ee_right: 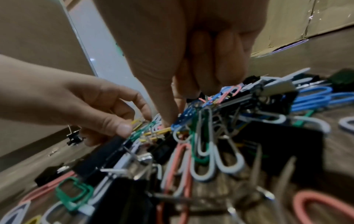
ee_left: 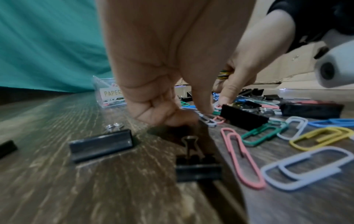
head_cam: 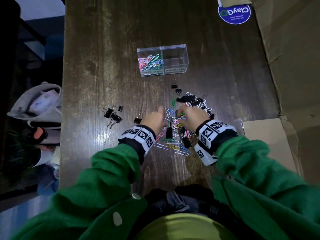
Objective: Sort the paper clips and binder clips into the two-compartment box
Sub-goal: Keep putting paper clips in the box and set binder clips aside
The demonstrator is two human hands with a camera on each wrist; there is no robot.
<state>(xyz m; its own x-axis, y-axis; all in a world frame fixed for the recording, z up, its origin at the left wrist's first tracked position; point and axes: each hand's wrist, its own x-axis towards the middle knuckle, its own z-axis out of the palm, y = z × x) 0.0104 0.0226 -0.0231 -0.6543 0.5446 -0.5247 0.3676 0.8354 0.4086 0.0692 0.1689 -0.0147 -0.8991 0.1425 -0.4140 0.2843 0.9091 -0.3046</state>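
A clear two-compartment box [head_cam: 174, 46] stands mid-table. Its left half, labelled paper clips, holds several coloured paper clips [head_cam: 150, 62]; the right half, labelled binder clips, looks bare. Before me lies a mixed pile of paper clips and black binder clips [head_cam: 174, 135]. My left hand [head_cam: 160, 116] has curled fingers and pinches at paper clips on the pile's left edge [ee_right: 138, 130]. My right hand [head_cam: 188, 115] grips a bunch of paper clips [ee_left: 224, 75] in its curled fingers while its fingertips touch the pile. More binder clips [head_cam: 112, 115] lie apart at the left.
One binder clip [head_cam: 138, 118] sits just left of my left hand, and others [head_cam: 187, 98] lie beyond the pile. Cardboard [head_cam: 285, 66] walls the table's right side, with a flap [head_cam: 265, 135] near my right wrist. A blue round sticker [head_cam: 234, 13] is at the far right. The table's left edge [head_cam: 63, 101] drops off.
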